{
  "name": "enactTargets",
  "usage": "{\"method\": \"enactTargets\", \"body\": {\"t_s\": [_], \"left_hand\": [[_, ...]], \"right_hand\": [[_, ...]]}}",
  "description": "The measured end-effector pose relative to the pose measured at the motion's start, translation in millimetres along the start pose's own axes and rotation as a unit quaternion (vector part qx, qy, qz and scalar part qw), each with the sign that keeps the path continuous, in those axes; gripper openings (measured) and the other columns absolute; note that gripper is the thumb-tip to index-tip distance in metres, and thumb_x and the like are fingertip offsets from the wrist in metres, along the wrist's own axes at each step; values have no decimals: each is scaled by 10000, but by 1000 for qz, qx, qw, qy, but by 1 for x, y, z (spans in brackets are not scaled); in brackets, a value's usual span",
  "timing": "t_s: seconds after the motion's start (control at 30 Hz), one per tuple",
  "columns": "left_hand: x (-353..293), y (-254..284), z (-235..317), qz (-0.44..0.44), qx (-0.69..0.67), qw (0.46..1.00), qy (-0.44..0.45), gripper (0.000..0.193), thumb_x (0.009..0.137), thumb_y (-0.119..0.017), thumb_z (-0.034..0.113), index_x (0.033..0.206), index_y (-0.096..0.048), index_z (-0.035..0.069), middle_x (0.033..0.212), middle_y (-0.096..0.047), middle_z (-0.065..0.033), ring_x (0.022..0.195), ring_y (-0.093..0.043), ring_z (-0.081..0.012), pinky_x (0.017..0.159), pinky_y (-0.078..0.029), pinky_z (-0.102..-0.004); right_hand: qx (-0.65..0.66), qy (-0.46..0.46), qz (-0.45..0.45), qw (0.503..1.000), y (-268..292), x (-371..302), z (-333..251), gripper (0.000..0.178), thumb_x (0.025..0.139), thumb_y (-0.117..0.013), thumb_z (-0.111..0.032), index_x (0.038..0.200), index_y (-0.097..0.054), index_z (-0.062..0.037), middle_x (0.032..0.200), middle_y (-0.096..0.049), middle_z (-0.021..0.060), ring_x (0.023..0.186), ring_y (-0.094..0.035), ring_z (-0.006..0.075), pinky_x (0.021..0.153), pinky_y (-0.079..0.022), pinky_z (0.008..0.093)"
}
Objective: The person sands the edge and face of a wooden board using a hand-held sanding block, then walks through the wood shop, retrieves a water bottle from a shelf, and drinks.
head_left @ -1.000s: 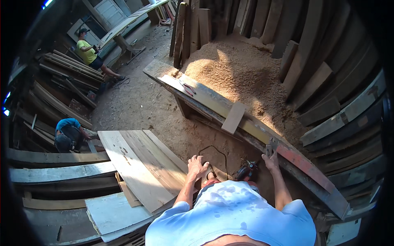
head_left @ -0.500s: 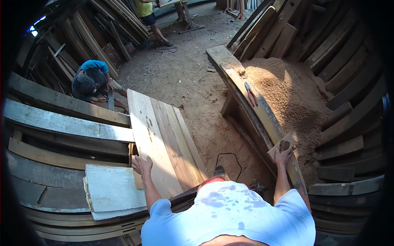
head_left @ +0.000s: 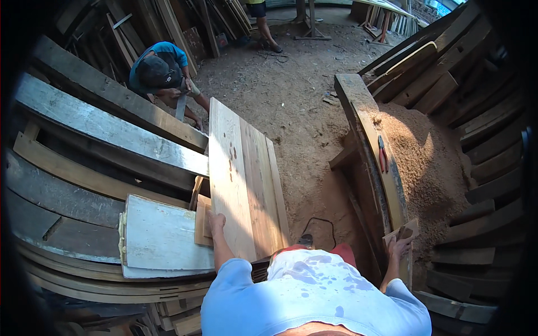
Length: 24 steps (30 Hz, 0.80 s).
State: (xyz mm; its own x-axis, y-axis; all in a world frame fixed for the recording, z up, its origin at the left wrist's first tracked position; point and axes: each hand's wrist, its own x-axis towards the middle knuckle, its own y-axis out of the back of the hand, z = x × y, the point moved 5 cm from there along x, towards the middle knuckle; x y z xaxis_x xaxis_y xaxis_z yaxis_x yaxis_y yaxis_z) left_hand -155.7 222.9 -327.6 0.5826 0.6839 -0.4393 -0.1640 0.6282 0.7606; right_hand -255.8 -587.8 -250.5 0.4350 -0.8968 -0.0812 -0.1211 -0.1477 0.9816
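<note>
Gripping a plank's [head_left: 238,179] edge and a small block [head_left: 402,231], hands closed.

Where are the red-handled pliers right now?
In the head view, the red-handled pliers lie on the long plank to the person's right, beside the sawdust pile, beyond the right hand.

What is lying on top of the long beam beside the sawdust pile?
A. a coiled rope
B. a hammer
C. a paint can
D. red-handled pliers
D: red-handled pliers lie on the long beam, next to the sawdust pile.
</note>
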Motion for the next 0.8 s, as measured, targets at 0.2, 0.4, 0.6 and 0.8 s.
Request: {"method": "enactTargets", "body": {"t_s": [0.2, 0.4, 0.6, 0.8], "left_hand": [[-55, 4, 42, 15, 72, 997, -13, 572, 799, -568, 251, 1303, -456, 5, 1264, -598, -268, 1185, -583, -403, 1025, -437, -460], [-79, 2, 66, 51, 100, 993, -36, 455, 790, -597, 321, 1131, -532, 26, 1080, -678, -235, 1033, -649, -412, 926, -484, -495], [-87, -29, 92, 23, 124, 991, -45, 465, 777, -619, 374, 1073, -579, 17, 1064, -684, -240, 1029, -647, -417, 914, -486, -504], [-82, -44, 133, 36, 145, 987, -51, 504, 770, -618, 391, 1087, -616, -1, 1084, -686, -239, 1031, -648, -419, 932, -483, -499]], "right_hand": [[-25, 2, -46, 999, 11, 6, -8, 965, 811, -752, -386, 1517, -184, -53, 1392, -433, 305, 1282, -448, 474, 1077, -370, 537], [191, 180, -139, 955, 8, 11, -117, 785, 843, -734, -389, 1425, -371, -5, 1300, -544, 236, 1221, -529, 348, 1024, -418, 438], [631, 59, -623, 459, -12, -43, -322, 641, 976, -449, -603, 1340, -501, -78, 1097, -666, 131, 915, -682, 228, 776, -581, 375], [625, 130, -706, 307, 16, -34, -463, 761, 977, -359, -641, 1477, -371, -67, 1264, -609, 183, 1079, -652, 273, 873, -566, 408]]}}
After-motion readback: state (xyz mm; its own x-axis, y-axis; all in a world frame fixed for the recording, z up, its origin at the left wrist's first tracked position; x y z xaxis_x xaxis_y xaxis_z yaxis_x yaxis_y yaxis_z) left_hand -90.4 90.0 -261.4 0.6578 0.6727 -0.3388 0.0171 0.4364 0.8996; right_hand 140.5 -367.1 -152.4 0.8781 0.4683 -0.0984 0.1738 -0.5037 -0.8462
